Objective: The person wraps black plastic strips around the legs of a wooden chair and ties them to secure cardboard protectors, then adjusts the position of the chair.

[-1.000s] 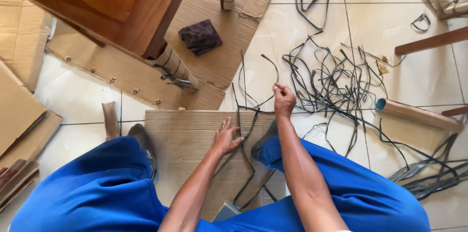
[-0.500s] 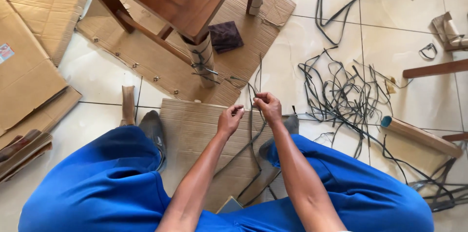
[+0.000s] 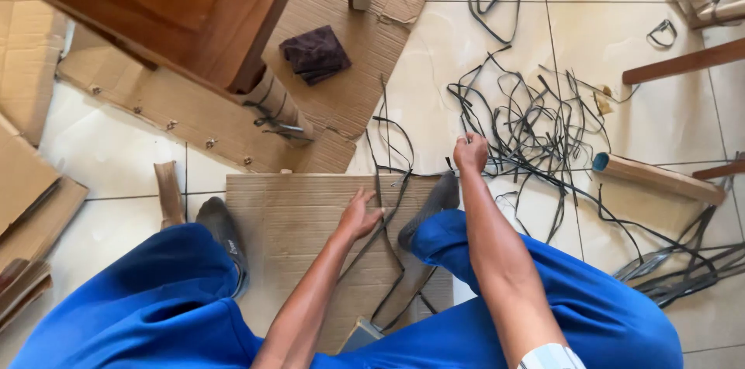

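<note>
Fingers of right hand [image 3: 470,153] pinching thin dark strap [image 3: 386,153], left hand [image 3: 360,214] spread on cardboard [image 3: 287,214]

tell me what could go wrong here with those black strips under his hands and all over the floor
The strip in the right hand runs into the tangled pile of black strips, so pulling may snag or drag the whole pile. Loose strips cross the cardboard sheet beside the left hand and between the feet, so they could catch a foot.

Head camera looks steeply down (close above the lap); floor fills the single view.
</note>
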